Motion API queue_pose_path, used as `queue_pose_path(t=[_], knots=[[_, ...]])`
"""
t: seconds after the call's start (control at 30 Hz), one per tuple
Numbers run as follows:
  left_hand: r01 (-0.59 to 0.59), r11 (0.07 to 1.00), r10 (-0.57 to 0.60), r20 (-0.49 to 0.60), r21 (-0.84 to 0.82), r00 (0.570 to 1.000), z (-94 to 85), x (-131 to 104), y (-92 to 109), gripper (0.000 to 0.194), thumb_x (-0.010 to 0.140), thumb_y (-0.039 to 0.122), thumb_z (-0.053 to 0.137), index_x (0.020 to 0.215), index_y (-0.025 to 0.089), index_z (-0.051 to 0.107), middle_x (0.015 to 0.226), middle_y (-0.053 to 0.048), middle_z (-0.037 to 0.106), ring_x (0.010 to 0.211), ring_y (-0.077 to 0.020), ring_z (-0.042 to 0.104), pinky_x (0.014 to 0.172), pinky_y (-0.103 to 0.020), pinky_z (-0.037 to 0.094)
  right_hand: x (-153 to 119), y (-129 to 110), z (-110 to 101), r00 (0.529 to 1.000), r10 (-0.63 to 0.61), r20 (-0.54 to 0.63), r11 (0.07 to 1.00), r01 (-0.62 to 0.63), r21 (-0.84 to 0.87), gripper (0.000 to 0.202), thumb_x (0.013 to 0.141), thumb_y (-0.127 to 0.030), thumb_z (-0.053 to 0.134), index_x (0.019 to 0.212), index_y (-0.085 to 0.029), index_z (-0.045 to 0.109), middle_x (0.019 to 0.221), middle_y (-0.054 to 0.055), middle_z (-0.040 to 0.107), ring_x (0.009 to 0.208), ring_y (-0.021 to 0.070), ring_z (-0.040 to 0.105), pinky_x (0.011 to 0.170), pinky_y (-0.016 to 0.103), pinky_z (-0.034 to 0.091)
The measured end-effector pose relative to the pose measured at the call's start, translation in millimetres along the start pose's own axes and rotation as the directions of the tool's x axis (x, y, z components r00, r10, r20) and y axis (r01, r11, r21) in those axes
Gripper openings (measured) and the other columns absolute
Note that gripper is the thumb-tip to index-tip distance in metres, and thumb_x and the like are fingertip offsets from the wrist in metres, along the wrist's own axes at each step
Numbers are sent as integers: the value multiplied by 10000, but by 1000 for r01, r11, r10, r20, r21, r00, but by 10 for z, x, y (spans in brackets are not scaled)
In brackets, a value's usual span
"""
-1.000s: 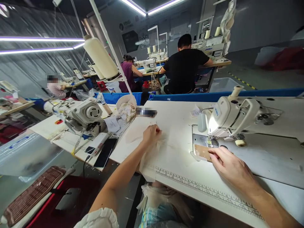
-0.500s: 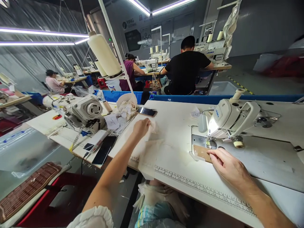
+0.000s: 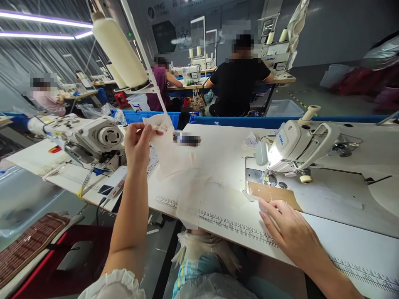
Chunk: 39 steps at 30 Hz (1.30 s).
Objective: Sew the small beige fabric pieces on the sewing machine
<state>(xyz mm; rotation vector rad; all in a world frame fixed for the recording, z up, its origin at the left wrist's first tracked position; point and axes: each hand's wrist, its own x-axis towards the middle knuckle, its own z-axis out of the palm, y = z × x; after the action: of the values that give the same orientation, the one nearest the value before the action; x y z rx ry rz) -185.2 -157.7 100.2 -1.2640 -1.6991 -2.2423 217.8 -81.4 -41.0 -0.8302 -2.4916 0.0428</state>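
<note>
My left hand (image 3: 139,145) is raised over the left part of the table, fingers pinched on a thin, sheer, pale piece of fabric (image 3: 174,160). The fabric hangs from the fingertips and trails across the tabletop toward the front edge. My right hand (image 3: 289,232) lies low on the table in front of the sewing machine (image 3: 294,143), fingers stretched out, with no held item showing. Its fingertips are close to a flat brown strip (image 3: 277,195) beside the lit needle area. Whether they touch the strip's near edge I cannot tell.
A second sewing machine (image 3: 93,135) stands at the left, with a white box (image 3: 116,182) before it. Large thread cones (image 3: 120,52) rise on a stand. A blurred dark object (image 3: 187,139) lies at the table's back. A printed ruler (image 3: 237,224) runs along the front edge. Co-workers sit beyond.
My left hand has lifted and moved left, drawing the sheer fabric with it. My right hand has slid off the brown strip toward the front edge, uncovering more of it. The view has shifted.
</note>
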Motion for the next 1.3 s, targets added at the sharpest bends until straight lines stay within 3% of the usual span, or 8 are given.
queue_pose_path(t=[0.1, 0.2, 0.27, 0.33, 0.5, 0.63, 0.87, 1.3], knots=[[76, 996, -87, 270, 50, 959, 113, -342, 126, 316, 843, 489, 698, 832, 222, 529, 558, 58, 563, 468, -106, 505, 507, -243, 420, -30, -100, 13, 998, -62, -20, 986, 58, -156, 385, 1031, -385, 377, 1200, -197, 666, 884, 70, 609, 740, 185, 538, 699, 325, 412], [162, 957, -285, 685, 240, 670, 392, -773, 105, 253, 860, 442, 656, 802, 205, 591, 603, 22, 626, 452, -92, 451, 459, -227, 341, -15, -140, -3, 997, -72, -12, 973, 67, -223, 373, 1034, -351, 389, 1198, -179, 676, 892, 73, 604, 749, 183, 509, 705, 320, 371], [145, 928, -370, 806, 342, 462, 628, -1028, -24, 231, 877, 409, 600, 785, 198, 620, 653, 2, 663, 488, -100, 465, 475, -228, 345, 4, -144, -22, 998, -64, -6, 968, 60, -243, 365, 1033, -335, 394, 1192, -176, 682, 891, 75, 606, 752, 184, 497, 696, 319, 339], [107, 915, -399, 842, 388, 362, 850, -1184, -222, 230, 875, 381, 554, 768, 194, 634, 662, -3, 664, 525, -113, 489, 499, -232, 360, 28, -132, -38, 999, -50, 1, 964, 49, -262, 363, 1031, -332, 397, 1178, -176, 691, 894, 78, 612, 753, 185, 488, 686, 323, 309], [-20, 910, -378, 848, 414, 372, 1213, -1080, -620, 209, 828, 343, 526, 720, 200, 635, 596, 16, 630, 587, -146, 550, 584, -253, 417, 131, -21, -21, 1000, -2, 19, 958, 7, -288, 381, 1029, -355, 393, 1166, -190, 709, 875, 75, 618, 728, 182, 463, 676, 331, 267], [-83, 899, -356, 827, 430, 435, 1411, -974, -479, 184, 816, 295, 520, 691, 203, 618, 626, 5, 677, 613, -155, 595, 615, -258, 434, 233, 84, 22, 1000, -6, 24, 948, 13, -318, 370, 1024, -345, 409, 1158, -172, 707, 880, 79, 626, 742, 192, 460, 687, 339, 254], [136, 940, -339, 908, 314, 245, 1917, -1402, -174, 106, 796, 241, 557, 698, 202, 551, 673, -4, 708, 657, -157, 657, 631, -248, 472, 287, 113, 35, 1000, -6, 6, 951, 8, -310, 341, 1018, -319, 402, 942, -167, 697, 842, 80, 607, 742, 201, 447, 689, 351, 243], [-46, 901, -408, 878, 432, 250, 2101, -1498, -357, 83, 771, 234, 543, 696, 200, 532, 694, 8, 665, 688, -154, 623, 621, -244, 472, 257, 158, 19, 996, -13, -89, 969, -10, -247, 285, 1007, -240, 427, 919, -157, 685, 776, 47, 556, 704, 181, 426, 668, 343, 267]])
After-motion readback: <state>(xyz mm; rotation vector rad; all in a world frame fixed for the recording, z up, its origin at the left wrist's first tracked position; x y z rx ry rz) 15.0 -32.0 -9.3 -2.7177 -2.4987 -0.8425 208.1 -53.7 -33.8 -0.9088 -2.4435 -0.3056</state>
